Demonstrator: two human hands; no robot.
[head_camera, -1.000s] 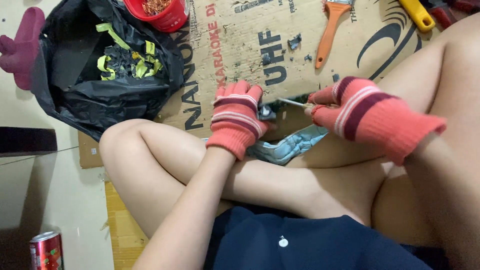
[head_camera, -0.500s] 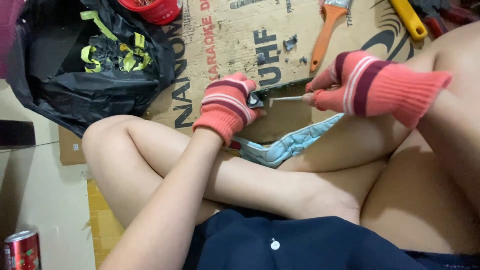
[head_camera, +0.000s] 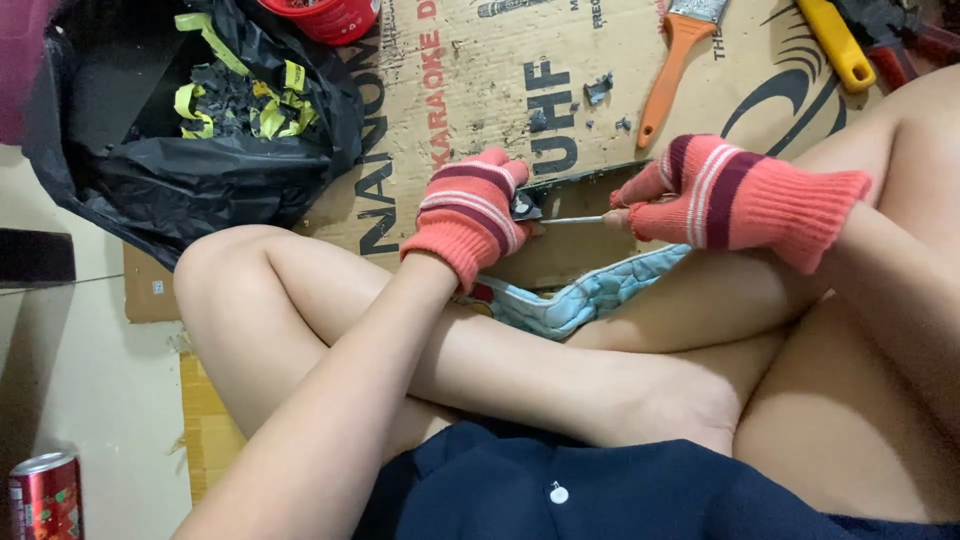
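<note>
A: Both hands barely shifted since earlier. Head view?
B: Left hand (head_camera: 468, 215) fingers clamped on small dark part (head_camera: 526, 206) over cardboard sheet (head_camera: 480, 70); right hand (head_camera: 720, 195) fingers pinch thin metal tool (head_camera: 572, 219), tip touching part. Paintbrush (head_camera: 672, 60) nearby.

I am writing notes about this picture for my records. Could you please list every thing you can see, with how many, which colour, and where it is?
cardboard sheet: 1, brown with print, on floor under the hands
small dark part: 1, black, in left hand
thin metal tool: 1, silver, in right hand, tip at the part
paintbrush: 1, orange handle, top centre on cardboard
yellow-handled tool: 1, top right
black bag: 1, top left, holds yellow and dark scraps
red container: 1, top edge
drink can: 1, red, bottom left
quilted cloth: 1, light blue, under the legs
left hand: coral striped glove
right hand: coral striped glove
</note>
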